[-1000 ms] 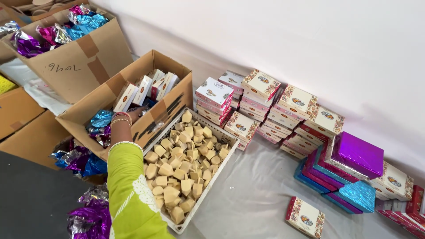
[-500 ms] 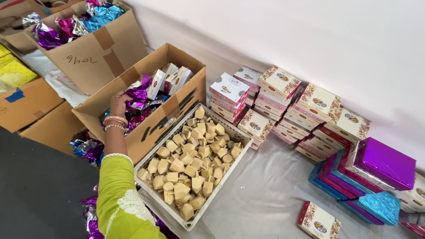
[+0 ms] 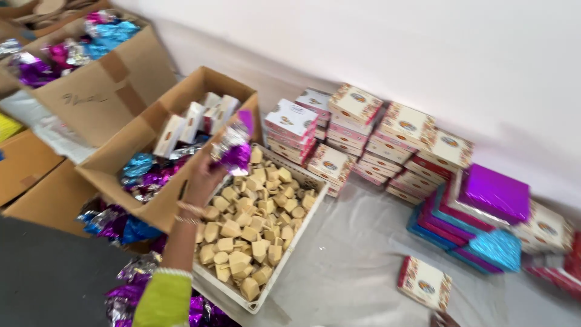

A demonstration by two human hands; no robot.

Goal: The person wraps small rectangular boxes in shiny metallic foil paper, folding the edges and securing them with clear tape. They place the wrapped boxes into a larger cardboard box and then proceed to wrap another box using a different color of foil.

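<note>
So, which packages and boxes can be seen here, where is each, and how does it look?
Foil wrapper: purple and silver, held in the left hand above the crate.
Crate: white, centre floor, full of beige sweets.
Open carton: brown, left of the crate, holding small white boxes and foil.
Second carton: brown, top left, foil inside.
Printed boxes: cream and red, stacked along the wall.
Foil boxes: purple and blue, stacked right.

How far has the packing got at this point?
Done: stacked closed boxes along the wall, with one more box lying on the sheet. In hand: the left hand holds a purple foil wrapper above the tray. The right hand is out of view. Left: the tray is full of unwrapped pale sweets.
</note>
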